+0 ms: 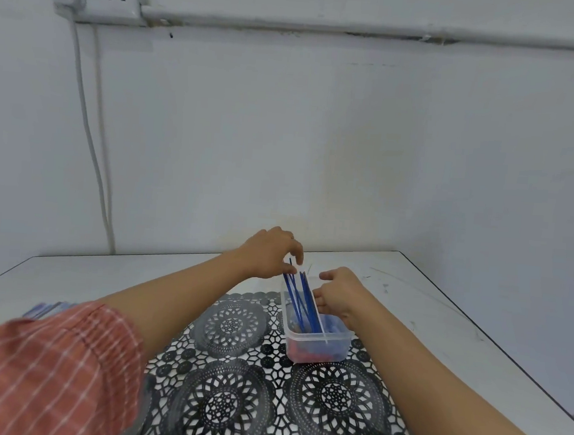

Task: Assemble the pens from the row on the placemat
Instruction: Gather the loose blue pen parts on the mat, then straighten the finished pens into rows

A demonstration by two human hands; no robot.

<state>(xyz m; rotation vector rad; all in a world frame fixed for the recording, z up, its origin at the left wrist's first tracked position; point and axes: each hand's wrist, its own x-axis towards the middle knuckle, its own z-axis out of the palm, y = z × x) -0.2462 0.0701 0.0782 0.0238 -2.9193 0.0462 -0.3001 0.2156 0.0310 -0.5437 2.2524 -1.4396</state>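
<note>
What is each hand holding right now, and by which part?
The left hand pinches the blue refills by their upper ends; the right hand sits at the right side of the plastic container, hold unclear.

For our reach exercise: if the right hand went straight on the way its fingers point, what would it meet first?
Probably the blue refills leaning in the plastic tub, just left of the right hand; depth is unclear.
</note>
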